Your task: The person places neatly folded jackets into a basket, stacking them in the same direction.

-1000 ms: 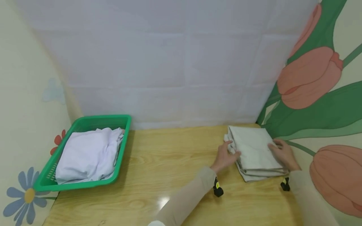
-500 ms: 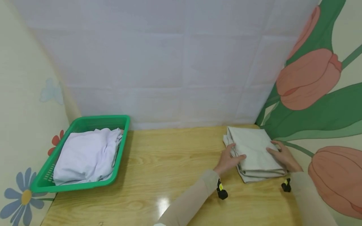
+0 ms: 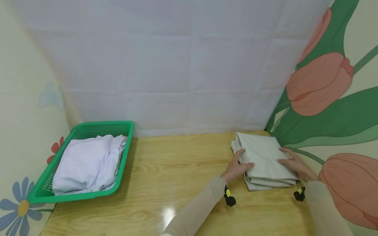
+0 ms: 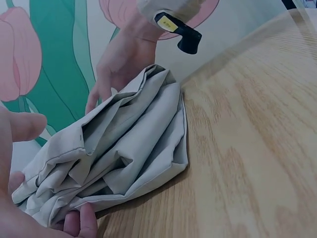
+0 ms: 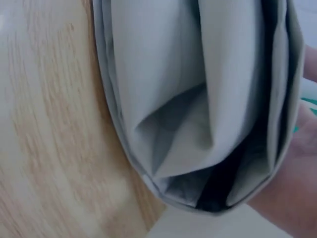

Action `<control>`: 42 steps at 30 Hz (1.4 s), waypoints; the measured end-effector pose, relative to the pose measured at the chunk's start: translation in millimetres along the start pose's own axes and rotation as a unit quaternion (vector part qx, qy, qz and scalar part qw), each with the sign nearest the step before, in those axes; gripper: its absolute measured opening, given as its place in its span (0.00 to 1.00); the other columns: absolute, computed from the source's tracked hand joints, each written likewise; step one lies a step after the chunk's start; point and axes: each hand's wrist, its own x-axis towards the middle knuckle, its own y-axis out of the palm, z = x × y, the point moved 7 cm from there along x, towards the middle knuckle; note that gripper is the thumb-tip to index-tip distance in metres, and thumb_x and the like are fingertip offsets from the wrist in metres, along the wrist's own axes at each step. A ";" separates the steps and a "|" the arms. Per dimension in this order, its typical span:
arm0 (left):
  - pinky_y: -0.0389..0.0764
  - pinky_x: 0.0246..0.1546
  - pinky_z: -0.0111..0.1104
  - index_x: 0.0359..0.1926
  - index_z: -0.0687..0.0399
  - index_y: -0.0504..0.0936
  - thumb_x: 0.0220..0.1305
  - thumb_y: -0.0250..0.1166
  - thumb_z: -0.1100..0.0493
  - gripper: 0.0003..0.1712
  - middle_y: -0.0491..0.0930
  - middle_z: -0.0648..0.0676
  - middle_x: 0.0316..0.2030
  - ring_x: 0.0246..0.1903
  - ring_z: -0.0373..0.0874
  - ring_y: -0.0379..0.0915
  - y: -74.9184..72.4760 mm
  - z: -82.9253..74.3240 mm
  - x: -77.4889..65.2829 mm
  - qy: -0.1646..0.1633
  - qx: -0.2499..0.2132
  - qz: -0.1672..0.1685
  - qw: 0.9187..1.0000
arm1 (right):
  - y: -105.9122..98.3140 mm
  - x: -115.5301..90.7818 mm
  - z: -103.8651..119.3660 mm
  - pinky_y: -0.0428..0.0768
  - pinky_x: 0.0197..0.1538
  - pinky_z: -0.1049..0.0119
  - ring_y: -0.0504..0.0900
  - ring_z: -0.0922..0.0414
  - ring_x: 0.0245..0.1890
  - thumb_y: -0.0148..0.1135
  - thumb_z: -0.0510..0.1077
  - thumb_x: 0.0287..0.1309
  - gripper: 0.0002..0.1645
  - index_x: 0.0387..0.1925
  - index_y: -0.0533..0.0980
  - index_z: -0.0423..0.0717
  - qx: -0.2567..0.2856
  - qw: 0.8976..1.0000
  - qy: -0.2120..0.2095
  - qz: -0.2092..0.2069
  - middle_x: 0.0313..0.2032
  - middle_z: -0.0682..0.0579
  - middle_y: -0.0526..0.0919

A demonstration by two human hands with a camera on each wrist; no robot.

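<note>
A thick bundle of folded light-grey cloth [image 3: 262, 157] lies on the right part of the wooden table. My left hand [image 3: 236, 167] is at its left side, thumb reaching over the top. In the left wrist view, fingertips [image 4: 88, 220] touch the lower edge of the folded cloth [image 4: 133, 144], and the thumb stands raised apart from it. On the opposite side, my right hand [image 3: 296, 164] rests against the edge with spread, fairly straight fingers. Loose inner folds of the cloth [image 5: 173, 99] fill the right wrist view, hiding most of that hand.
A green plastic basket [image 3: 124, 164] holding rumpled white cloth [image 3: 85, 164] stands at the table's left end. A white sheet [image 3: 165, 65] hangs behind the wooden table [image 3: 165, 164]. A wall painted with tulips [image 3: 319, 83] rises close beside the right hand.
My left hand has slid slightly farther onto the cloth's left edge, its thumb a little lower. The bundle stays in place; the whole view has drifted a little.
</note>
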 end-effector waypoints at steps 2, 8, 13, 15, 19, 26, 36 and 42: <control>0.66 0.76 0.51 0.78 0.31 0.68 0.69 0.73 0.48 0.40 0.63 0.53 0.80 0.79 0.53 0.60 0.0 0.6 0.0 -0.001 0.006 0.005 1.000 | 0.1 1.2 -3.4 0.53 0.76 0.25 0.42 0.21 0.79 0.63 0.49 0.77 0.53 0.86 0.42 0.42 0.012 1.000 -0.009 0.002 0.83 0.27 0.30; 0.66 0.77 0.53 0.78 0.29 0.69 0.70 0.72 0.47 0.38 0.63 0.54 0.80 0.79 0.54 0.60 0.5 1.2 -0.2 -0.003 0.033 0.015 0.999 | -0.5 1.3 -4.8 0.55 0.72 0.23 0.42 0.19 0.78 0.63 0.45 0.77 0.51 0.86 0.44 0.43 0.028 0.999 -0.031 0.001 0.83 0.28 0.30; 0.67 0.76 0.52 0.77 0.29 0.69 0.71 0.72 0.46 0.37 0.61 0.57 0.80 0.79 0.55 0.59 0.4 0.5 0.2 -0.005 0.039 0.014 0.999 | -0.7 -2.1 0.1 0.55 0.72 0.22 0.42 0.18 0.78 0.64 0.45 0.76 0.50 0.86 0.47 0.44 0.028 0.999 -0.045 -0.007 0.84 0.29 0.31; 0.68 0.75 0.52 0.77 0.29 0.69 0.71 0.71 0.46 0.37 0.62 0.57 0.80 0.79 0.54 0.59 -0.5 -0.4 0.0 -0.005 0.045 0.011 0.999 | -0.1 -2.9 1.4 0.55 0.72 0.21 0.42 0.18 0.78 0.64 0.45 0.76 0.50 0.86 0.47 0.44 0.026 0.999 -0.046 -0.012 0.84 0.29 0.32; 0.69 0.75 0.50 0.77 0.31 0.70 0.71 0.71 0.48 0.36 0.64 0.56 0.79 0.78 0.53 0.61 -2.7 -2.8 -0.8 0.004 0.053 0.004 0.999 | 1.2 -2.7 1.7 0.55 0.73 0.22 0.42 0.18 0.78 0.64 0.45 0.76 0.50 0.86 0.47 0.45 0.028 0.998 -0.047 -0.020 0.84 0.30 0.32; 0.68 0.75 0.49 0.75 0.33 0.72 0.72 0.70 0.49 0.34 0.65 0.56 0.78 0.77 0.51 0.62 -7.3 -7.9 -1.4 0.027 0.048 -0.012 0.998 | 4.7 -1.5 4.9 0.60 0.72 0.27 0.46 0.21 0.79 0.64 0.47 0.77 0.50 0.86 0.47 0.45 0.029 0.998 -0.052 -0.028 0.84 0.29 0.35; 0.72 0.73 0.48 0.74 0.29 0.74 0.72 0.70 0.49 0.32 0.66 0.50 0.79 0.76 0.49 0.64 -18.8 -8.6 -7.8 0.012 0.023 -0.026 0.999 | 12.3 -5.2 18.4 0.60 0.71 0.25 0.48 0.20 0.78 0.62 0.50 0.78 0.49 0.86 0.46 0.45 0.008 0.998 -0.058 -0.033 0.83 0.27 0.35; 0.72 0.73 0.49 0.71 0.22 0.75 0.70 0.72 0.47 0.32 0.66 0.47 0.79 0.77 0.49 0.63 -30.3 -9.6 -9.7 0.014 0.010 -0.040 0.999 | 17.2 -3.9 28.5 0.53 0.74 0.22 0.43 0.21 0.79 0.61 0.48 0.78 0.49 0.86 0.46 0.46 0.026 0.996 -0.073 -0.033 0.84 0.28 0.34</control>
